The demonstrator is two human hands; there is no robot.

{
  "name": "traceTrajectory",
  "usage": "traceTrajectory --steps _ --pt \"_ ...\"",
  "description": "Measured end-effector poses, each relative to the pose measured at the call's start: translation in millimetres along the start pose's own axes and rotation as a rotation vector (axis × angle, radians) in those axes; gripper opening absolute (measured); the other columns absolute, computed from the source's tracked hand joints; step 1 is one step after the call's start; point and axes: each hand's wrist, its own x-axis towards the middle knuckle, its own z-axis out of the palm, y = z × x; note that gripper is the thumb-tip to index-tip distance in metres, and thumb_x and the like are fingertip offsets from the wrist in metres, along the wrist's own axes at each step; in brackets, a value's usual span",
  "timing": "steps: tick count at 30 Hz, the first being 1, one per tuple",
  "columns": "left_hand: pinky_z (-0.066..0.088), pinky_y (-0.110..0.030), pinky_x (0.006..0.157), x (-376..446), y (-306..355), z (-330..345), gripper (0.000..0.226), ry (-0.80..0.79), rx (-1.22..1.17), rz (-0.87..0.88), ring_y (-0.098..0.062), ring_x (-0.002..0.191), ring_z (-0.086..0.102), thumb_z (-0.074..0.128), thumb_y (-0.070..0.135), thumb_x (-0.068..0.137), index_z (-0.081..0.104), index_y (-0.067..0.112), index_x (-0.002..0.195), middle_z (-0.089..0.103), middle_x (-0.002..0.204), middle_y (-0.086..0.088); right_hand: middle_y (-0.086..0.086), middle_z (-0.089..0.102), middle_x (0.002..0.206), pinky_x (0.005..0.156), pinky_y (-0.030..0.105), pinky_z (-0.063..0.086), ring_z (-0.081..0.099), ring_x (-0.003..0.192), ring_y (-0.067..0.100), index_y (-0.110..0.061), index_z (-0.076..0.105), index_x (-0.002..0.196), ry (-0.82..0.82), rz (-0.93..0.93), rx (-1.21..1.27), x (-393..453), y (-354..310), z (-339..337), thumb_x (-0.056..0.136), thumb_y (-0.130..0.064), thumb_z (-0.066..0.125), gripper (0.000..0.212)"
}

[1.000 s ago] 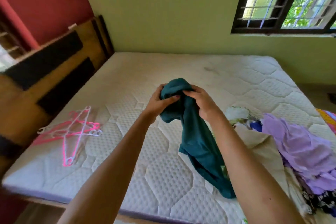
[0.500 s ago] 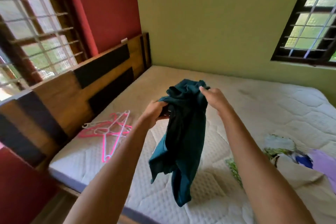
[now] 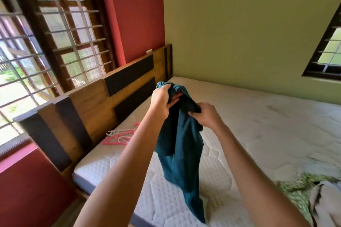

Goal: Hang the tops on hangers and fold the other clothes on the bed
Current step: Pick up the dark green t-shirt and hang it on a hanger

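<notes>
A person's two bare forearms reach forward over a bed; both hands hold one dark teal fabric garment (image 3: pixel 180 145) up in the air above the white quilted mattress (image 3: pixel 258 125). The left hand (image 3: pixel 162 99) is the higher one; its fingers are curled around the bunched top edge of the garment, gripping it. The right hand (image 3: pixel 206 116) sits just beside and slightly lower; its fingers and thumb pinch a dark fold of the same garment. The rest of the cloth hangs down loosely between the forearms in long folds; its lowest tip reaches toward the near edge of the mattress, though whether it touches the surface cannot be told.

To the left on the mattress, near the headboard, lies a small heap of pink and white plastic clothes hangers (image 3: pixel 120 135), partly hidden behind the left forearm. The wooden headboard with dark rectangular panels (image 3: pixel 103 105) runs along the left side of the bed; behind it stands a red wall with a large barred window (image 3: pixel 46 42). At the lower right corner lies a crumpled pile of green patterned and white clothes (image 3: pixel 311 190) on the mattress, well apart from the hangers. A pale green wall fills the background; a second dark-framed window (image 3: pixel 330 55) shows at the right edge.

No brand, label or legible writing shows on the garment, hangers or bedding.
</notes>
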Motion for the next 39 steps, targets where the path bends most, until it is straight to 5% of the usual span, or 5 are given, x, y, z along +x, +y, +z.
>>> traceTrajectory --steps 11,15,20,26,39 --pt "0.052 -0.024 0.051 7 -20 -36 0.022 -0.157 0.393 -0.239 -0.015 0.051 0.06 0.042 0.001 0.093 0.058 0.005 0.079 0.06 0.072 -0.011 0.001 0.067 0.098 0.082 0.027 0.049 0.062 0.091 0.013 -0.018 0.065 0.099 -0.625 -0.128 0.281 -10 -33 2 0.09 -0.01 0.059 0.014" --pt "0.05 -0.018 0.062 -11 7 -32 0.024 -0.29 0.704 0.036 -0.012 0.07 0.057 0.04 -0.004 0.095 0.06 0.008 0.1 0.058 0.082 -0.006 -0.006 0.064 0.083 0.072 0.022 0.042 0.057 0.077 0.006 -0.014 0.066 0.093 0.004 -0.187 0.382 5 -25 -14 0.084 -0.013 0.065 0.009" --pt "0.046 -0.014 0.066 -21 29 -26 0.027 -0.356 1.213 0.429 -0.01 0.073 0.057 0.048 -0.007 0.088 0.066 0.004 0.105 0.066 0.09 -0.008 -0.003 0.064 0.103 0.088 0.027 0.049 0.06 0.099 0.012 -0.019 0.059 0.112 -0.321 -0.318 0.374 11 -34 -26 0.083 -0.013 0.067 0.03" --pt "0.04 -0.022 0.061 -24 29 -27 0.019 0.03 1.538 0.734 -0.017 0.077 0.054 0.06 0.001 0.077 0.054 0.013 0.091 0.057 0.089 0.001 -0.007 0.049 0.065 0.071 0.028 0.038 0.043 0.06 0.016 -0.022 0.044 0.08 0.261 -0.505 -0.127 11 -30 -34 0.08 -0.013 0.064 0.021" --pt "0.045 -0.033 0.082 -14 60 -106 0.02 0.611 1.309 0.428 -0.026 0.101 0.056 0.052 -0.003 0.082 0.057 0.015 0.089 0.061 0.11 -0.012 0.008 0.064 0.098 0.064 0.025 0.034 0.059 0.09 0.026 -0.011 0.058 0.096 0.326 -0.196 -0.022 36 -2 -25 0.078 0.007 0.053 0.025"
